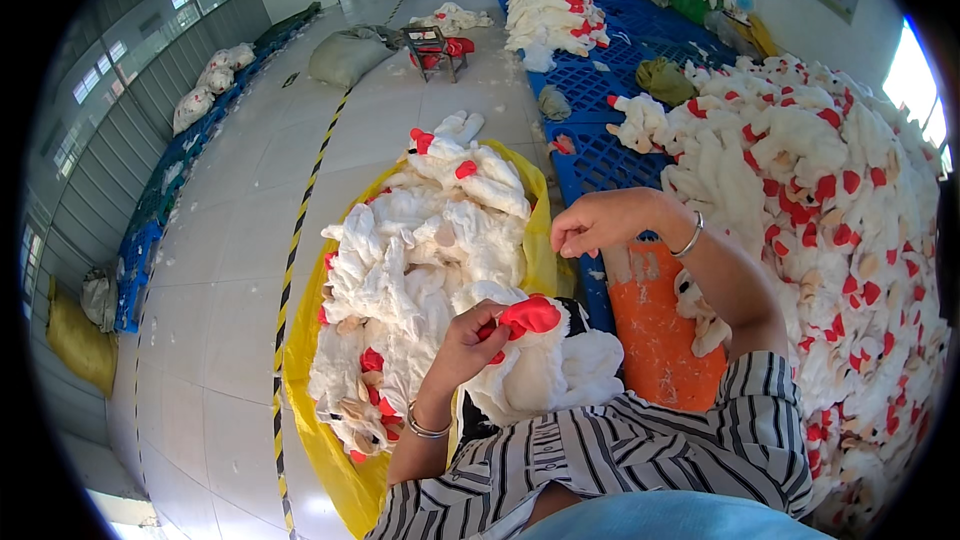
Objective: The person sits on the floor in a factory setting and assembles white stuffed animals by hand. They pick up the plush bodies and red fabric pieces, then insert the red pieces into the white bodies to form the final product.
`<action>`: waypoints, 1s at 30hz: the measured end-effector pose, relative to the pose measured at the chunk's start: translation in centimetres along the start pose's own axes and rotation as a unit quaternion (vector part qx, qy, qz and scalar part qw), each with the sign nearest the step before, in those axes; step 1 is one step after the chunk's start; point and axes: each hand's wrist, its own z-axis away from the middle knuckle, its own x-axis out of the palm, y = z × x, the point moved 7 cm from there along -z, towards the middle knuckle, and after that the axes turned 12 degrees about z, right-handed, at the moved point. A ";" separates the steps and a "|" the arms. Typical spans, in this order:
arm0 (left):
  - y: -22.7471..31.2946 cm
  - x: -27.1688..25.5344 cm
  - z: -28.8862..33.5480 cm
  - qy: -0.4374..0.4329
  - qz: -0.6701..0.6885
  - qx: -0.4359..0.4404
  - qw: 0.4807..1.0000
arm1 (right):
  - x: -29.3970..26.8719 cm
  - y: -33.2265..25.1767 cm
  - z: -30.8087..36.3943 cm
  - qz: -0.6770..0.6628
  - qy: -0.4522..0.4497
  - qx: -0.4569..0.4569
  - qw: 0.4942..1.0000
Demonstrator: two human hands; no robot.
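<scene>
My left hand (462, 348) is closed on a white fluffy plush toy skin (535, 380), pinching it at its red fabric part. The plush skin lies limp across my lap, with more white plush beside it. My right hand (606, 222) is raised to the right, apart from the plush, with thumb and fingers drawn together. Whatever it may hold is too small to make out. Just left of my lap, a heap of white plush skins (410, 260) with red and beige parts fills a yellow sack (540, 230) spread open on the floor.
A large pile of similar plush skins (800, 170) rises at my right. Beside my right arm stands an orange surface (650, 310) with white lint. Blue plastic pallets (595, 155) lie beyond. Farther off are a small chair (435, 48), a stuffed sack (350, 55) and a striped floor line (300, 230).
</scene>
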 end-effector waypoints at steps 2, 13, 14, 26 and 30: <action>0.2 0.1 0.0 0.000 -0.006 0.009 1.000 | 0.1 0.0 -0.1 0.000 0.000 -0.002 1.000; 0.1 0.0 -0.1 -0.006 -0.014 0.021 1.000 | 0.3 -0.2 -0.2 -0.004 -0.004 -0.009 1.000; 0.0 0.0 -0.1 -0.006 -0.014 0.018 1.000 | 0.3 -0.2 -0.2 -0.005 -0.005 -0.010 1.000; 0.0 0.0 0.0 -0.007 -0.010 0.017 1.000 | 0.5 -0.2 -0.6 0.003 -0.008 -0.021 1.000; 0.0 0.1 0.0 -0.005 -0.004 0.011 1.000 | 0.6 -0.2 -0.6 0.001 -0.006 -0.026 1.000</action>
